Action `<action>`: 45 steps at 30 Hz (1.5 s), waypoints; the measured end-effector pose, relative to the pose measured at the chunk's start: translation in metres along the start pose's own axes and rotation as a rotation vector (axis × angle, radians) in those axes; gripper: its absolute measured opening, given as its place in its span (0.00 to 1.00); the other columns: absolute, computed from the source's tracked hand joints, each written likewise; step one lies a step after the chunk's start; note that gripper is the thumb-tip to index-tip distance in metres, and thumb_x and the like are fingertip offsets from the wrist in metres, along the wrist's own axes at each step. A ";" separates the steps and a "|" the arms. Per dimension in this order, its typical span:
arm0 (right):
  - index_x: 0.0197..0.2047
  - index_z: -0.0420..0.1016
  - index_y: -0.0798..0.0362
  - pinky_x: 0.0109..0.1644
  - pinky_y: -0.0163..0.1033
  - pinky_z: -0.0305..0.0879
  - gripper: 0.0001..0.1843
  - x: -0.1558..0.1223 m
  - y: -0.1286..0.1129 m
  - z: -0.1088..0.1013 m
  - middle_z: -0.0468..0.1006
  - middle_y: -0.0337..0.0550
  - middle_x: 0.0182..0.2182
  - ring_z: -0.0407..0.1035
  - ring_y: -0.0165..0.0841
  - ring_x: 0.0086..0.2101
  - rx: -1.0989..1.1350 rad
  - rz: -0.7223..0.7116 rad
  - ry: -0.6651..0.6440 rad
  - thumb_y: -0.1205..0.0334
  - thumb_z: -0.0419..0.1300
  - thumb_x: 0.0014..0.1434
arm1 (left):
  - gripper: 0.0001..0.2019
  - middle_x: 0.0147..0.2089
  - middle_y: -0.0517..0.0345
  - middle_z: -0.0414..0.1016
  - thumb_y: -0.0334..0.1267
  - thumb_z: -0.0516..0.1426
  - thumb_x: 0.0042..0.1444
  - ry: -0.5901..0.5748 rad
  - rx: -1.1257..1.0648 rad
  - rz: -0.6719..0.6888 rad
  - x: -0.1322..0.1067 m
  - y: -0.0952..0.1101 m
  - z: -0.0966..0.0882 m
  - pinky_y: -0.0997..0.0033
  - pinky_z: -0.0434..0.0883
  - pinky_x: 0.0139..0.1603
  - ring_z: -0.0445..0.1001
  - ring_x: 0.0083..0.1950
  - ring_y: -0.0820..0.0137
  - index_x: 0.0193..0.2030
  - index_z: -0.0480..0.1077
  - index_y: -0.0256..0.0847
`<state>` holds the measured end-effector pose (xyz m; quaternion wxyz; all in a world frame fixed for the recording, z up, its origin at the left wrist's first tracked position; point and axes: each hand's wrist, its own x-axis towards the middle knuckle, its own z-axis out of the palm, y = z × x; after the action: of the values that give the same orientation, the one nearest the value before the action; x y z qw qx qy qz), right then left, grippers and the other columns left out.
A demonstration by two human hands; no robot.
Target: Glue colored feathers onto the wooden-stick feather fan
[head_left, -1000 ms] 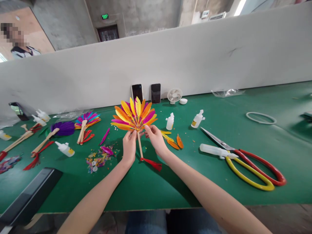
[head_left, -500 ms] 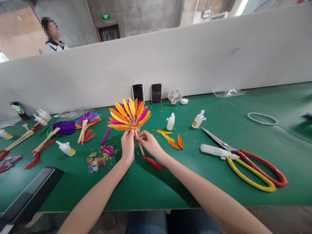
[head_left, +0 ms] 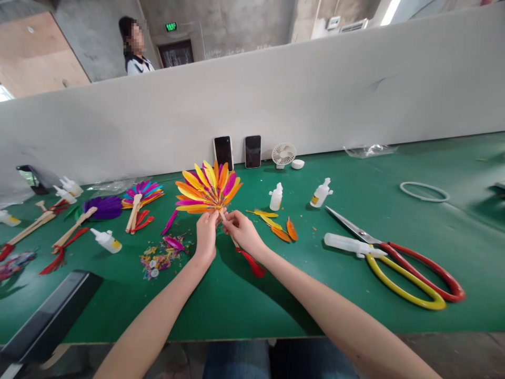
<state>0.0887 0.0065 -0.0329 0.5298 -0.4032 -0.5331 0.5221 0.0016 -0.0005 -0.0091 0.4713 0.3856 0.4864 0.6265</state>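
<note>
A feather fan (head_left: 209, 190) in yellow, orange and magenta is held up above the green table, its feathers spread upward. My left hand (head_left: 206, 230) is closed at the base of the feathers on the left. On the other side, my right hand (head_left: 241, 231) pinches the wooden handle just below them. From the handle's lower end hangs a red tassel (head_left: 254, 266), partly behind my right wrist. Loose yellow and orange feathers (head_left: 272, 221) lie to the right of my hands. A heap of colourful feather scraps (head_left: 160, 260) is on the left.
Large scissors (head_left: 410, 271) with red and yellow handles lie at right, a glue bottle (head_left: 349, 243) touching them. Two upright glue bottles (head_left: 276, 197) stand farther back. Phones (head_left: 253, 151) and a small fan (head_left: 283, 153) line the white partition (head_left: 315, 100). More feather fans (head_left: 104, 207) lie left.
The feather fan has tilted slightly, its handle and tassel swinging a little to the right. My right hand has shifted slightly right. Behind the partition, a person has moved right.
</note>
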 end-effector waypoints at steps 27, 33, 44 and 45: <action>0.28 0.67 0.55 0.23 0.28 0.57 0.06 0.007 -0.013 -0.011 0.64 0.32 0.18 0.58 0.22 0.18 0.732 0.353 -0.273 0.69 0.52 0.54 | 0.14 0.19 0.65 0.63 0.43 0.59 0.42 -0.169 -0.043 0.008 -0.007 0.001 0.005 0.79 0.60 0.18 0.61 0.19 0.80 0.34 0.72 0.35; 0.25 0.67 0.54 0.23 0.29 0.58 0.08 0.009 -0.005 -0.013 0.63 0.32 0.17 0.54 0.21 0.15 0.667 0.308 -0.342 0.65 0.52 0.55 | 0.15 0.17 0.63 0.65 0.43 0.59 0.43 -0.132 0.066 0.020 -0.005 0.000 0.004 0.76 0.62 0.19 0.64 0.20 0.75 0.36 0.73 0.35; 0.26 0.68 0.53 0.33 0.33 0.62 0.03 0.010 0.000 -0.012 0.70 0.36 0.21 0.65 0.25 0.24 0.483 0.343 0.046 0.63 0.56 0.48 | 0.10 0.38 0.52 0.77 0.40 0.56 0.46 -0.053 0.174 0.138 0.000 -0.004 -0.002 0.68 0.67 0.45 0.73 0.44 0.65 0.32 0.73 0.37; 0.25 0.67 0.53 0.32 0.33 0.61 0.03 0.011 0.000 -0.014 0.70 0.35 0.21 0.65 0.25 0.24 0.459 0.336 0.108 0.63 0.57 0.47 | 0.10 0.38 0.52 0.77 0.40 0.55 0.46 -0.063 0.181 0.149 0.001 -0.004 -0.003 0.67 0.66 0.47 0.73 0.44 0.65 0.32 0.72 0.37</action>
<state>0.1015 0.0187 -0.0334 0.5407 -0.3829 -0.2977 0.6873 -0.0005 -0.0002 -0.0139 0.4016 0.4812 0.4959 0.6010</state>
